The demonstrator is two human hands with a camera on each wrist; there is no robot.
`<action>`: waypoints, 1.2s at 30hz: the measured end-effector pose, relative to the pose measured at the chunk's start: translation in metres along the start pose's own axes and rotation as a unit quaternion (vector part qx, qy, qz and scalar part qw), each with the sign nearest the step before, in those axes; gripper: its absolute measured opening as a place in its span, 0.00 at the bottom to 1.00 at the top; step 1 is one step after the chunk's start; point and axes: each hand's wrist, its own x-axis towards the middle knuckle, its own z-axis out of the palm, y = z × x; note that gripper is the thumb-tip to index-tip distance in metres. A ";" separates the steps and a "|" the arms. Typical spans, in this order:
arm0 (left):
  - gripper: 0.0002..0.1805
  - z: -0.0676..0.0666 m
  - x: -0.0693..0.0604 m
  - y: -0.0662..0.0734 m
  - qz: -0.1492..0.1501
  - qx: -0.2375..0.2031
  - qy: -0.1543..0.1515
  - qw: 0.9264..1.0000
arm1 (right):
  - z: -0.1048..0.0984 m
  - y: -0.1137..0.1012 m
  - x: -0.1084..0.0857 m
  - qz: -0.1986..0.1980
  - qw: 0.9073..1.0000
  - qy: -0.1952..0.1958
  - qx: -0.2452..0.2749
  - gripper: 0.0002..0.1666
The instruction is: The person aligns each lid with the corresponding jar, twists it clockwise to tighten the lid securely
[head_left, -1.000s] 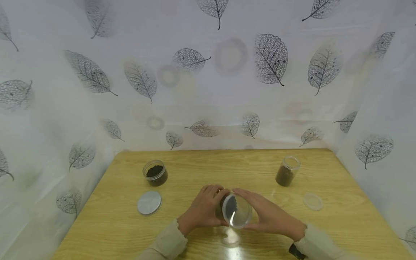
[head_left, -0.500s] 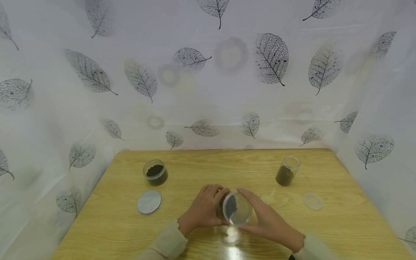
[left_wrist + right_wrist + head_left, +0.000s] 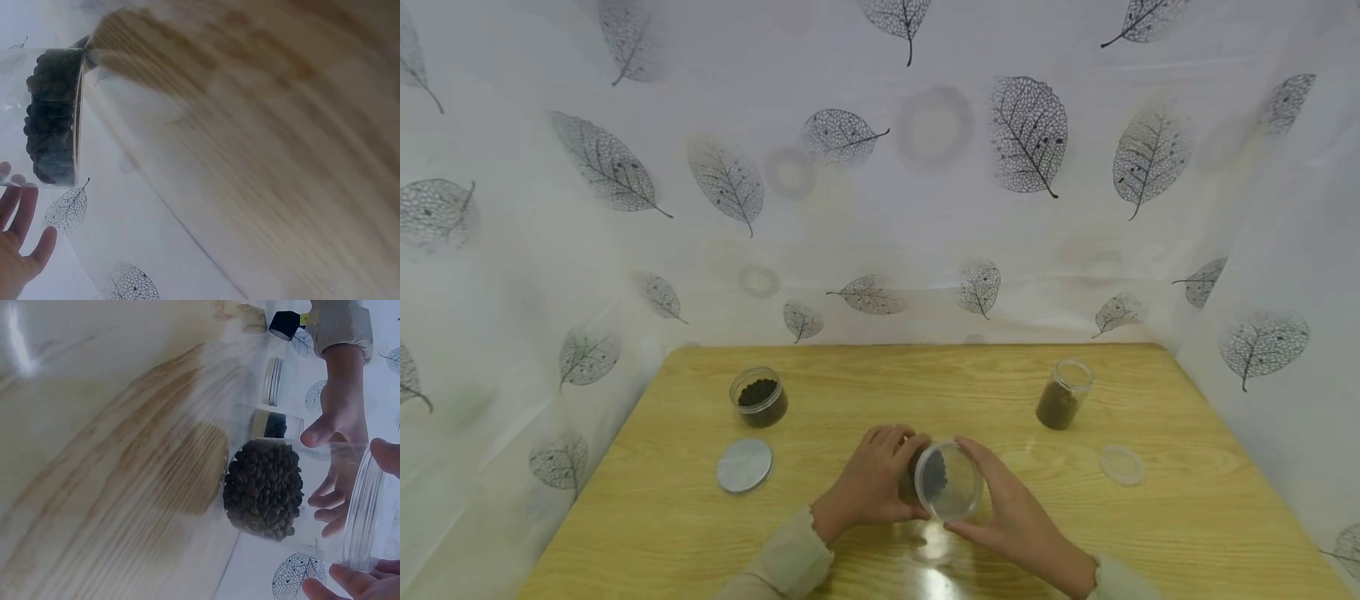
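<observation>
In the head view my left hand (image 3: 880, 479) grips the side of a clear jar (image 3: 910, 479) at the table's front middle. Dark coffee beans (image 3: 265, 490) fill its lower part. A hazy clear lid (image 3: 955, 483) seems to cover the jar's mouth. My right hand (image 3: 1015, 508) holds the lid's edge, thumb on the near side and fingers on the far side. In the right wrist view the left fingers show through the jar wall, below the ribbed ring (image 3: 362, 512) at its top. The jar's base is at the tabletop.
At the back left stands an uncovered low jar (image 3: 760, 400) of dark beans, with a silver lid (image 3: 745, 467) in front. A tall uncovered jar (image 3: 1060, 400) with brown contents stands back right, near a loose clear lid (image 3: 1122, 465). Leaf-patterned sheeting (image 3: 865, 225) surrounds the wooden table (image 3: 925, 375).
My right hand has swung clockwise round the lid's edge, its fingers shifting right and its thumb left, while the forearm dropped lower. The left hand and the jar have hardly moved.
</observation>
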 end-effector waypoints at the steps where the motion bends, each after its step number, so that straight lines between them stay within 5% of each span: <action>1: 0.52 0.000 0.000 0.000 0.000 0.003 0.001 1.000 | 0.000 0.000 0.000 -0.001 1.000 0.002 -0.001 0.62; 11: 0.53 -0.001 0.000 0.002 -0.005 -0.002 -0.009 1.000 | -0.013 0.007 0.012 -0.066 0.997 -0.043 -0.017 0.69; 17: 0.52 -0.001 0.001 0.003 -0.005 -0.007 -0.013 1.000 | -0.025 0.016 0.025 -0.148 0.984 -0.100 -0.025 0.68; 22: 0.53 -0.001 0.001 0.004 -0.006 -0.016 -0.017 1.000 | -0.029 0.019 0.028 -0.192 0.975 -0.109 -0.041 0.65; 36: 0.52 -0.002 0.003 0.005 -0.001 -0.010 -0.011 1.000 | -0.025 0.021 0.024 -0.168 0.981 -0.095 -0.032 0.63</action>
